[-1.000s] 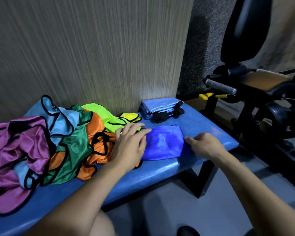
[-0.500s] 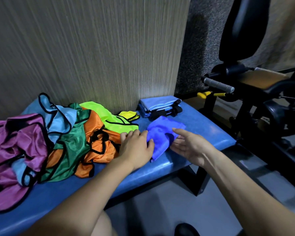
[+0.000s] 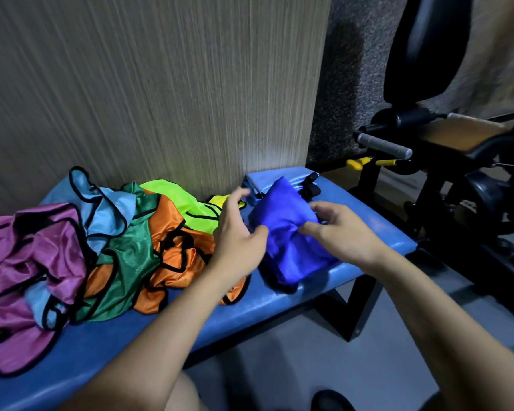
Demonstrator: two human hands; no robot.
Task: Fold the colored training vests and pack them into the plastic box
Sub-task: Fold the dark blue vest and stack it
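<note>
A folded royal-blue vest (image 3: 288, 232) is lifted off the blue padded bench (image 3: 279, 301), its lower end still touching the seat. My left hand (image 3: 238, 235) pinches its left edge, thumb on the cloth. My right hand (image 3: 341, 232) grips its right side with curled fingers. A folded light-blue vest (image 3: 267, 179) lies behind it against the wall. To the left is a loose heap: orange (image 3: 178, 256), green (image 3: 125, 262), neon yellow (image 3: 184, 200), light blue (image 3: 107, 209) and purple (image 3: 27, 262) vests. No plastic box is in view.
A ribbed wall panel (image 3: 161, 99) runs right behind the bench. A black gym machine (image 3: 445, 161) with a grey handle (image 3: 383, 145) stands close to the bench's right end. Grey floor lies in front of the bench.
The royal-blue vest lay flat under both hands a second ago; since then both hands have gathered it, folded it over and raised it off the seat.
</note>
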